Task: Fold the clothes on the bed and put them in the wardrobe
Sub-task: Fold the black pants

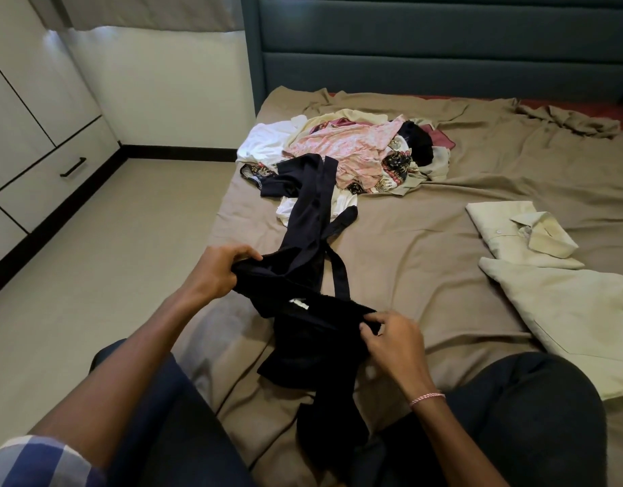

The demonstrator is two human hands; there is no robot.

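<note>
Left hand (218, 272) pinches one edge of the dark garment (317, 328) and right hand (390, 342) pinches the other. The garment is held low over the bed (443, 191), its far end trailing onto the unfolded pile (355, 152). One cream shirt (513, 233) lies folded to the right, with a second cream garment (584, 321) flat beside it. Wardrobe (39, 152) doors are closed. Looks early: most folding and all stowing left.

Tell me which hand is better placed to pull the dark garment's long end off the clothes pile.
Probably the left hand: it grips the dark garment farther forward, closer to the clothes pile. The right hand pinches the edge nearer the body.
</note>
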